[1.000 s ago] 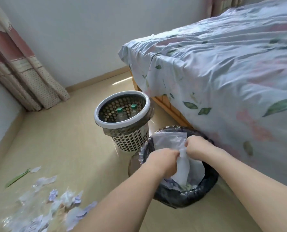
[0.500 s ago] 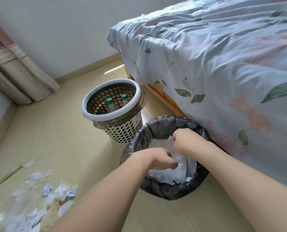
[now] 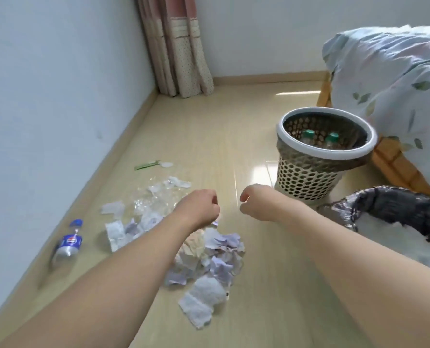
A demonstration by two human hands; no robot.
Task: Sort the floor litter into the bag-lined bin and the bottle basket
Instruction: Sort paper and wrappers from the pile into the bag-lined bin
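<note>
The bottle (image 3: pixel 68 244) lying on the floor (image 3: pixel 208 136) near the left wall (image 3: pixel 45 84) carries a blue label with a round red, white and blue Pepsi-style logo; its lettering is too blurred to read. Its blue cap (image 3: pixel 76 223) lies just beyond it. No other writing can be made out.

The floor is pale, glossy wood-look boards with a matching skirting, and light glints off it beside the basket (image 3: pixel 306 182). Plain pale walls meet in a corner where a pink and cream dotted curtain (image 3: pixel 181 59) hangs to the floor. At right a bed (image 3: pixel 389 79) with a leaf-printed sheet stands on a wooden frame.

A heap of torn paper (image 3: pixel 216 257) and clear plastic wrap (image 3: pixel 156 199) lies in the middle of the floor, with a green strip (image 3: pixel 146 165) farther off. The white-rimmed perforated basket stands by the bed and holds two green-capped bottles (image 3: pixel 319 139). The black bag-lined bin (image 3: pixel 394 209) is at the right edge, just beside the basket, with white waste inside.

Half a second ago both hands were down in the bin, gripping a white plastic bag. Now that bag lies in the bin and the view has swung left to the litter. The left hand (image 3: pixel 198 210) hovers over the heap, fingers loosely curled, holding nothing. The right hand (image 3: pixel 255 203) hangs beside it, over bare floor, fingers also loosely curled and empty.
</note>
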